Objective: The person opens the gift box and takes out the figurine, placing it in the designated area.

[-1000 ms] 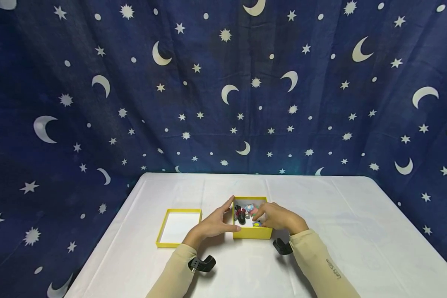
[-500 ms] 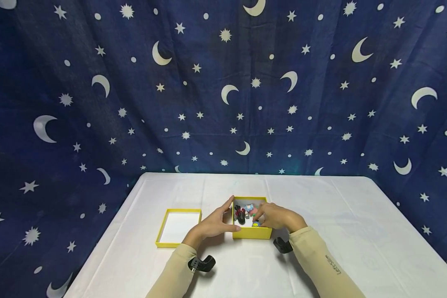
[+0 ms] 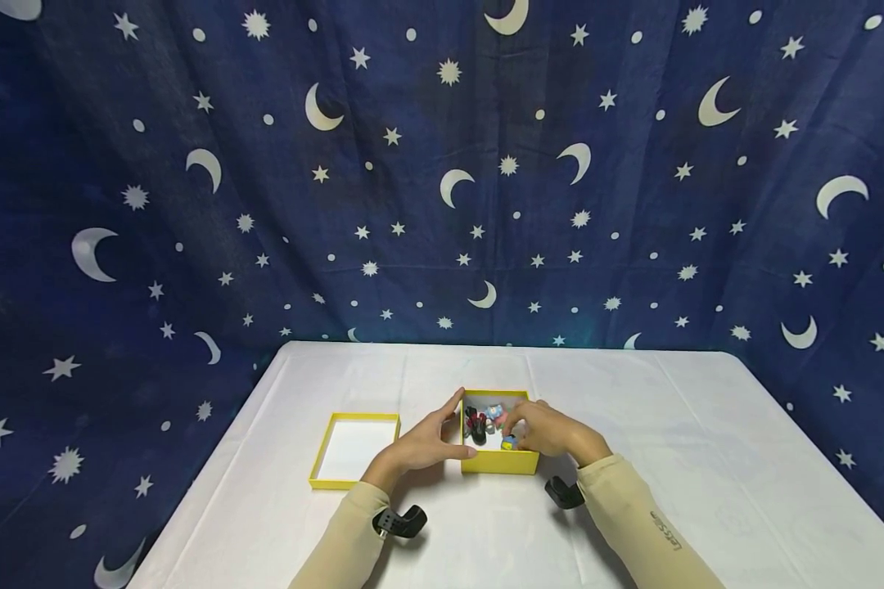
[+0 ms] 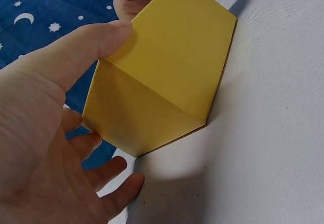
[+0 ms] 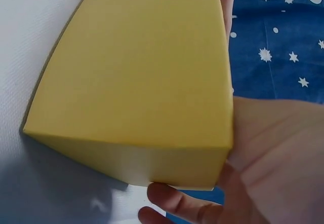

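Note:
An open yellow box stands on the white table with small things inside. My left hand holds its left side, thumb at the near edge and fingers spread toward the far corner. In the left wrist view the thumb presses the box's upper edge. From the right, my right hand reaches over the rim and pinches a small blue and yellow piece near the front wall. Its thumb and fingertips are partly hidden. Two of its fingers show outside the box in the right wrist view.
Inside the box lie a black and red bundle, a light blue figure and a pink piece. Left of the box lies a yellow-rimmed lid, white inside up. A dark blue curtain hangs behind the white table.
The small blue and yellow piece has turned slightly under my right fingers, with more blue showing at its top. My left hand and the box stay in place.

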`<state>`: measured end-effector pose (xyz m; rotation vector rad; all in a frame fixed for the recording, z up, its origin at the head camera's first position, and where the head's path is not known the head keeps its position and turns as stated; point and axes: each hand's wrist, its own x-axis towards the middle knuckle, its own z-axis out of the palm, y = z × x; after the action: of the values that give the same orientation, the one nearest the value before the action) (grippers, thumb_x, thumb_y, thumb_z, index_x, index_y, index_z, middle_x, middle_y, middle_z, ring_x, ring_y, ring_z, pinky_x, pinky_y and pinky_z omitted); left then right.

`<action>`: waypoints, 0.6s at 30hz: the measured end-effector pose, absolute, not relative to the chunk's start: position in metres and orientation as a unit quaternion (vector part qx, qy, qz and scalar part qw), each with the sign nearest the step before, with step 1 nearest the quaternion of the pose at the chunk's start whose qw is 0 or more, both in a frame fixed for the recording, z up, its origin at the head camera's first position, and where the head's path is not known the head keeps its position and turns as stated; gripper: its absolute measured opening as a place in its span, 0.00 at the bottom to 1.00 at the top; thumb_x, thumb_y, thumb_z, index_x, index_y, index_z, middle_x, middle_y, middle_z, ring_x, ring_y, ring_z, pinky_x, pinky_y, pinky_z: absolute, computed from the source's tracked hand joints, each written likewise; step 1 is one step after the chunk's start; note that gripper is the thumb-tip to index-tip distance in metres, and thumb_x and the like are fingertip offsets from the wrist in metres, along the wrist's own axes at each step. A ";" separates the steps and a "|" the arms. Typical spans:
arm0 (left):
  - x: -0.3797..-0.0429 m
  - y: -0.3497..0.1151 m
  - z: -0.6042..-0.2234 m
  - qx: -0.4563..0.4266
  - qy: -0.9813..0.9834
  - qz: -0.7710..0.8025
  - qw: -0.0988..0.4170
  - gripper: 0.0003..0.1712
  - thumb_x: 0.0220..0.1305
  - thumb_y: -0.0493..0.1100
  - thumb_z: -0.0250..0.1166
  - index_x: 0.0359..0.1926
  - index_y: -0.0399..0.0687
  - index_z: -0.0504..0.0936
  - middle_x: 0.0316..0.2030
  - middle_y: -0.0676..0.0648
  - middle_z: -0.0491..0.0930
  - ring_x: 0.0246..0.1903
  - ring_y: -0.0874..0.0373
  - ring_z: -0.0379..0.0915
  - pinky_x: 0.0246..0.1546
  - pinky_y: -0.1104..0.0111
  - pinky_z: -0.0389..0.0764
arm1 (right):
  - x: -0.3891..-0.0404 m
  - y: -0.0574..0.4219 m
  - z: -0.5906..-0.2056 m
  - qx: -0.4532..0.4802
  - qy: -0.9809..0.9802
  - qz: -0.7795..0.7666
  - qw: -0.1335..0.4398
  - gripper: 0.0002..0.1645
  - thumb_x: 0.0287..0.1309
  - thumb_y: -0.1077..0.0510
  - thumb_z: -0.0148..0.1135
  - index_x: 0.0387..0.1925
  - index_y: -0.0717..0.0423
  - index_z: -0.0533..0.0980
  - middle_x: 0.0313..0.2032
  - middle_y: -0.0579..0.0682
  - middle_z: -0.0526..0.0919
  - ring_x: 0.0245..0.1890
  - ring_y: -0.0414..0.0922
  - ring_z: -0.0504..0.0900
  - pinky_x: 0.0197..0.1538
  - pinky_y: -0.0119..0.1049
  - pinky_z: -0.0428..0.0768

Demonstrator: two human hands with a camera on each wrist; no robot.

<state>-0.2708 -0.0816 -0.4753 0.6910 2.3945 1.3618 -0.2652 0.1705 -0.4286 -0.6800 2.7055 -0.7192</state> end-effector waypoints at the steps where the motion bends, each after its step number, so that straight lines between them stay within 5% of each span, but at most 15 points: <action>1: -0.271 -0.082 -0.475 0.240 0.833 0.474 0.151 0.62 0.58 0.54 0.73 0.82 0.61 0.41 0.81 0.44 0.49 0.78 0.44 0.53 0.78 0.47 0.56 | -0.265 0.171 -0.429 -0.236 0.931 -0.247 0.127 0.10 0.55 0.66 0.72 0.37 0.49 0.85 0.53 0.52 0.84 0.53 0.54 0.74 0.60 0.56 0.75; 7: -0.271 -0.082 -0.476 0.242 0.831 0.478 0.151 0.62 0.58 0.53 0.74 0.82 0.60 0.41 0.80 0.43 0.49 0.78 0.44 0.53 0.78 0.48 0.56 | -0.265 0.172 -0.431 -0.231 0.936 -0.250 0.092 0.10 0.51 0.63 0.75 0.34 0.46 0.84 0.55 0.52 0.85 0.49 0.50 0.72 0.53 0.49 0.72; 18: -0.271 -0.082 -0.475 0.245 0.831 0.477 0.149 0.62 0.58 0.53 0.73 0.82 0.58 0.41 0.81 0.46 0.47 0.78 0.44 0.52 0.79 0.48 0.54 | -0.266 0.175 -0.436 -0.185 0.933 -0.308 0.018 0.13 0.51 0.63 0.75 0.39 0.46 0.86 0.57 0.53 0.84 0.55 0.55 0.73 0.56 0.58 0.68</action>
<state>-0.2714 -0.0819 -0.4753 0.7047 2.3886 1.3698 -0.2660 0.1748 -0.4360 -0.5740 2.8982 -0.9561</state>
